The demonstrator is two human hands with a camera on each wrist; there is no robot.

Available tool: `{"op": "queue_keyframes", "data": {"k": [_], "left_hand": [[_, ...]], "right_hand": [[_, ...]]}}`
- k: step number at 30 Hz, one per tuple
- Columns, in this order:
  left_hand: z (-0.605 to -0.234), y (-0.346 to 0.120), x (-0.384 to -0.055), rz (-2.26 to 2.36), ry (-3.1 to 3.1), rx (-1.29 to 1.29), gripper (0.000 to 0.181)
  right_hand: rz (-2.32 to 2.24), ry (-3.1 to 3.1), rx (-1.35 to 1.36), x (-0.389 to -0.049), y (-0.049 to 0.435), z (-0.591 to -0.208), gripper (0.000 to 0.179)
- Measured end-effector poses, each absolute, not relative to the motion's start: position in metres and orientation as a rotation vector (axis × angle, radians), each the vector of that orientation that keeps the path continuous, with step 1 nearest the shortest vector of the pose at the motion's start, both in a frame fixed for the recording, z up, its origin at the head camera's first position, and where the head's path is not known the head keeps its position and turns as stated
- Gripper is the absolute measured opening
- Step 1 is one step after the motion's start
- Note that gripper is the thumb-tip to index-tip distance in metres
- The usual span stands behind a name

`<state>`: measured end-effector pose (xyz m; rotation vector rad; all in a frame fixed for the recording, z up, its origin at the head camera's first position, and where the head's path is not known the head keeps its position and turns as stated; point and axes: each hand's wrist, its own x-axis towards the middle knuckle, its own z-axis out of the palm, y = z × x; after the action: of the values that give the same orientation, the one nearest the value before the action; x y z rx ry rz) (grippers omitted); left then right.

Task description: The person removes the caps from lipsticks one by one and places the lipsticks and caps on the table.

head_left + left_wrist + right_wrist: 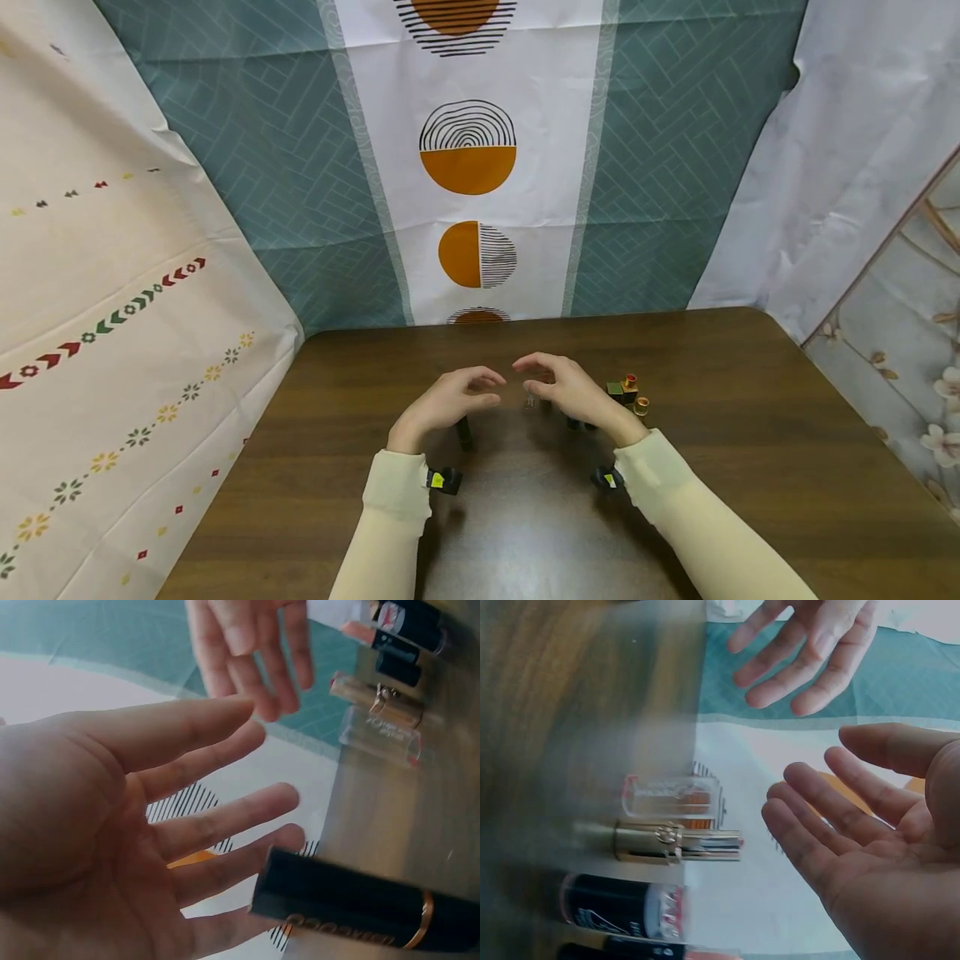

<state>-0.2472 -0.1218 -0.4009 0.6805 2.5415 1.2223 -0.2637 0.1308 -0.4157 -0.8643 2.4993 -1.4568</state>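
Note:
My left hand point(450, 402) hovers over the table with fingers spread and slightly bent, holding nothing. Facing it across a gap is my right hand point(567, 390), likewise loosely bent around nothing. Nearest the left hand, a black lipstick tube point(345, 904) with a gold band stands upright; the head view shows it partly under the wrist. By the right hand stand a clear cap point(671, 797) with red at its base and a gold lipstick point(649, 842). A black lipstick point(615, 906) with a clear upper part stands beside them, partly hidden by the right arm in the head view.
Right of the right wrist stand a gold lipstick with a red top point(630, 382), a dark green square-topped item point(615, 389) and a round gold-rimmed tube point(641, 405). The brown wooden table point(720, 467) ends at a patterned curtain point(652, 167) behind.

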Motion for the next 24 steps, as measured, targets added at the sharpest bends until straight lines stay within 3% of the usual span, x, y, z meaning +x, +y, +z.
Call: {"op": "queue_keyframes", "data": {"k": [15,24], "left_hand": [[-0.396,-0.145,-0.244,1.019,2.430,0.592,0.047],[-0.398,-0.151,-0.246,1.004,2.439,0.568,0.040]], "right_hand": [[-1.361,2.371,-0.917,-0.262,0.114,-0.440,0.037],[-1.324,2.314,-0.928,-0.257,0.100,-0.451,0.036]]}}
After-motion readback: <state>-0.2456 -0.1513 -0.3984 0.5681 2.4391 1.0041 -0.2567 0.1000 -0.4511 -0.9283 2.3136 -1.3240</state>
